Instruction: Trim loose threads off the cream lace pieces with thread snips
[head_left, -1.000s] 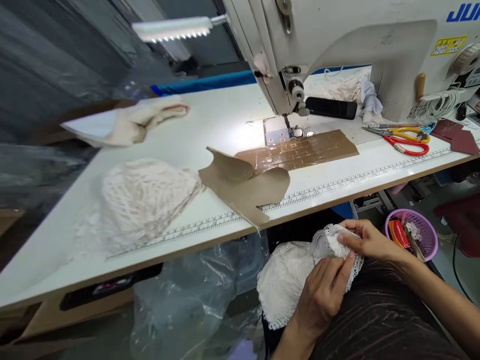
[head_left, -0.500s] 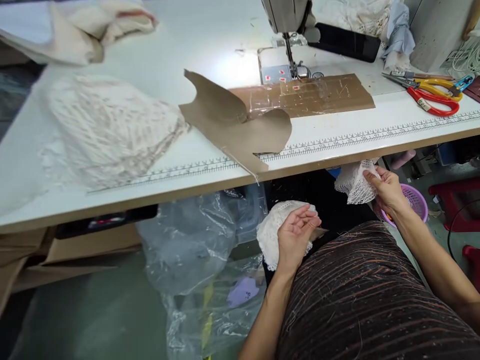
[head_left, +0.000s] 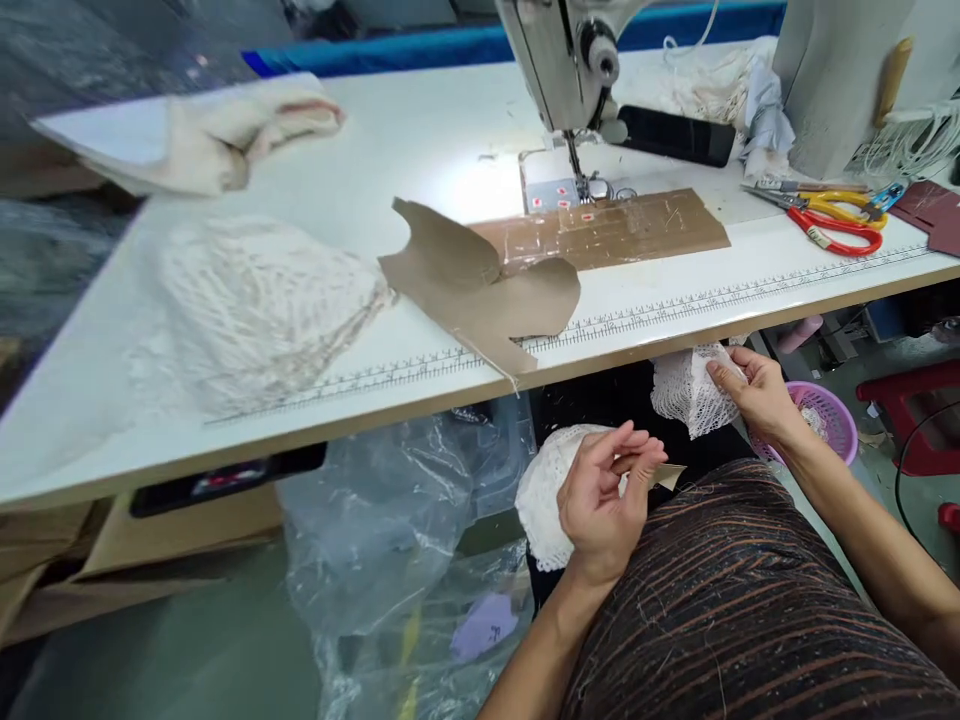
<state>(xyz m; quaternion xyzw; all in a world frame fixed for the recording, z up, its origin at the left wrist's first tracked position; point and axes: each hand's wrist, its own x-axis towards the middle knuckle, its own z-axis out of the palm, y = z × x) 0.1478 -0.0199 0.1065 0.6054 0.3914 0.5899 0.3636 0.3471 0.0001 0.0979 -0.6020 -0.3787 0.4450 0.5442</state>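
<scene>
My right hand pinches a piece of white lace fabric between thumb and fingers, just below the table's front edge. My left hand is turned palm up over my lap with its fingers curved and a gap inside the thumb; nothing shows in it. Beneath and behind it lies another white lace piece on my dark lap. A small tan corner pokes out beside the left fingertips. On the table above rest a brown card pattern and a heap of white lace.
A sewing machine stands over a brown taped strip. Red-handled scissors, yellow-handled pliers and a black phone lie to the right. A purple basket is below right. Clear plastic bags hang under the table edge.
The view has tilted up, showing more of the machine and the table's back. My left hand has shifted slightly right, its fingers more curled. My right hand still holds the lace.
</scene>
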